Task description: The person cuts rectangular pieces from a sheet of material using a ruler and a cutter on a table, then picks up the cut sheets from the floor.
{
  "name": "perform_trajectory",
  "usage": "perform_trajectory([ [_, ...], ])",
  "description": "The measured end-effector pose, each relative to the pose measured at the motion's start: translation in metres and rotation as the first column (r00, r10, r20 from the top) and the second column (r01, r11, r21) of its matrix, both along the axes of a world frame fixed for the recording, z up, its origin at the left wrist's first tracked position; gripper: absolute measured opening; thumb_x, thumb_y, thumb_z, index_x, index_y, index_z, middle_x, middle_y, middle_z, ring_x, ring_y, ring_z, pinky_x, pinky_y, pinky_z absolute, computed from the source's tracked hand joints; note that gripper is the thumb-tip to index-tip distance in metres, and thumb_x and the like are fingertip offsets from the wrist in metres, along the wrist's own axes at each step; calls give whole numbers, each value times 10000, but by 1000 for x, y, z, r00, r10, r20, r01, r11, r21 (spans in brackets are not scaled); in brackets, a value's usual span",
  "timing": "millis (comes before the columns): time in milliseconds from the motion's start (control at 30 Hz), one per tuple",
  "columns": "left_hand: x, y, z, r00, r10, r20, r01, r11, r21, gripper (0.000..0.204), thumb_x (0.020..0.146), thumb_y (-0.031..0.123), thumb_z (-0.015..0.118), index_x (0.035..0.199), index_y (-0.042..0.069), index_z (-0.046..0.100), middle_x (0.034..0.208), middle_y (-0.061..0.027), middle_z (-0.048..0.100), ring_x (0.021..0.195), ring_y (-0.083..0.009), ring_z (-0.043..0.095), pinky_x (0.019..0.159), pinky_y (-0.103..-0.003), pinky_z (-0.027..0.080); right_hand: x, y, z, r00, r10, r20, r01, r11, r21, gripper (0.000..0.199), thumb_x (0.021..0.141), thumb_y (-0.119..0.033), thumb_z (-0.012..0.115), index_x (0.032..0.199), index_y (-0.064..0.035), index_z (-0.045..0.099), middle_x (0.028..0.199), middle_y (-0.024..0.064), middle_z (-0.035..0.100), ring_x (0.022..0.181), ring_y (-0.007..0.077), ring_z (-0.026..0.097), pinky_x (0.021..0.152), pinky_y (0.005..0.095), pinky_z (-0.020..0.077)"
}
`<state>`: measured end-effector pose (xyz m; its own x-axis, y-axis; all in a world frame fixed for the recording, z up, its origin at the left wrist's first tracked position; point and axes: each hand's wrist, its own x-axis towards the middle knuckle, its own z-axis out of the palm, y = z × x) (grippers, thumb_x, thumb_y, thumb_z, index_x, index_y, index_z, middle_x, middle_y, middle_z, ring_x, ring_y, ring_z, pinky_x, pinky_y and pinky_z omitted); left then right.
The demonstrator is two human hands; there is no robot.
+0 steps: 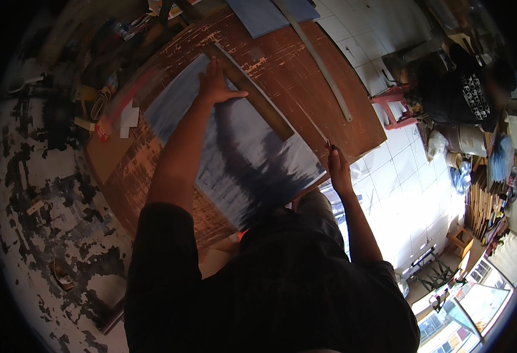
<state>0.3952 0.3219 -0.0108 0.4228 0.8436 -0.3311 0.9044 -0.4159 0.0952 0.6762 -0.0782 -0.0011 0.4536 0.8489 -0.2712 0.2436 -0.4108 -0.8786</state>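
Observation:
A large sheet (252, 159) with a blurry grey-blue picture lies flat and slanted on the brown worktable. Along its far right edge runs a flat, dark straightedge (258, 106). My left hand (214, 85) is spread, its fingertips at the straightedge's upper end and its thumb reaching across it. My right hand (339, 163) is closed round a slim pointed tool (329, 144), perhaps a knife; most of it is hidden in my fingers. That hand is just off the sheet's right corner, over the table edge.
The scratched worktable (358, 123) also bears a long metal ruler (320, 62) and a blue-grey sheet (261, 17). Paper scraps (129, 117) lie at the left. Beyond the right edge are a red stool (395, 106) and a person in a black shirt (461, 91).

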Motion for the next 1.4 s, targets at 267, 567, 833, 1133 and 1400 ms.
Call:
perform_trajectory([
  [267, -3, 5, 1, 999, 32, 22, -31, 999, -38, 1712, 456, 923, 803, 1658, -46, 63, 1746, -241, -36, 1629, -367, -17, 1253, -687, 99, -31, 87, 46, 897, 146, -418, -148, 989, 30, 338, 1081, -262, 601, 1283, 3, 545, 793, 64, 620, 580, 111, 595, 507, 284, 495],
  [567, 2, 0, 10, 996, 68, 53, -65, 996, -54, 1685, 491, 816, 875, 1641, -82, 31, 1735, -281, 0, 1625, -391, 21, 1274, -641, 71, -69, 252, 48, 935, 346, -78, -351, 934, -64, 495, 1103, -401, 495, 1367, 11, 570, 861, 119, 684, 647, 163, 672, 527, 345, 517],
  [833, 3, -1, 19, 997, 64, -47, -67, 996, -59, 1594, 509, 793, 878, 1647, -51, 146, 1732, -284, 45, 1626, -382, 47, 1287, -601, 79, -126, 413, -19, 616, 552, 562, -653, 757, -28, 492, 1099, -371, 443, 1239, 67, 618, 1008, 287, 713, 909, 455, 719, 782, 576, 563],
  [1133, 10, 2, 13, 998, 45, -51, -46, 999, -15, 1444, 544, 766, 868, 1604, -56, 335, 1729, -300, 40, 1623, -402, 46, 1266, -640, 91, -138, 505, -54, 168, 574, 802, -785, 570, -243, 416, 1026, -332, 537, 1062, 50, 698, 974, 266, 742, 907, 457, 731, 779, 572, 569],
  [1400, 12, 2, 24, 995, 23, -99, -28, 998, -48, 1457, 572, 783, 847, 1605, -84, 297, 1725, -310, 38, 1623, -398, 66, 1275, -610, 113, -151, 507, -21, 128, 729, 672, -717, 536, -446, 395, 1012, -301, 540, 1120, 4, 768, 1169, 235, 749, 1133, 388, 714, 946, 521, 558],
])
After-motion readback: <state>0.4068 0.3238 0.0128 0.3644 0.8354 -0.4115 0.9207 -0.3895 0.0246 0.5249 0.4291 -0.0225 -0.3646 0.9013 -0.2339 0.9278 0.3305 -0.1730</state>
